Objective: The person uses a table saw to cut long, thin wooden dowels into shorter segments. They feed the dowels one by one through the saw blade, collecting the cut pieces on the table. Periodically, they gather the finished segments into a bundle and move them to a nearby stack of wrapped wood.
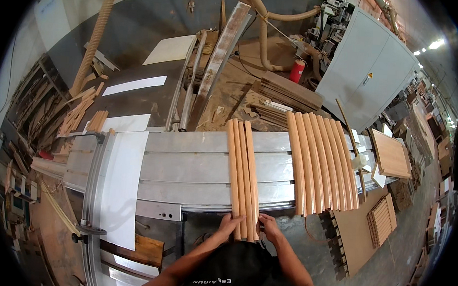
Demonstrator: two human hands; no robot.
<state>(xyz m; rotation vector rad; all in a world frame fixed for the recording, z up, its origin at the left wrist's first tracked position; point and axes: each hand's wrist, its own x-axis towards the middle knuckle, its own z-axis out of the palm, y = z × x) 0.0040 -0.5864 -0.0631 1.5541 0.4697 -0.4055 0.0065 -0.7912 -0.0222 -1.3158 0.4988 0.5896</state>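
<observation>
A small group of long, rounded wooden strips (242,179) lies across the grey metal table (187,166), its near ends sticking out past the front edge towards me. My left hand (229,225) is closed on the left side of these near ends, with fingers over the top. On the opposite side, my right hand (269,227) presses its curled fingers against the rightmost strip. A narrow gap shows between the strips at the far end. Further right, a wider row of similar wooden strips (322,165) rests side by side on the table.
A white board (120,179) and a metal rail (95,183) cross the table's left part. Wooden panels (392,154) sit at its right end. Stacked strips (381,221) lie on a brown board at lower right. Behind stand a grey cabinet (367,67) and a red cylinder (297,71).
</observation>
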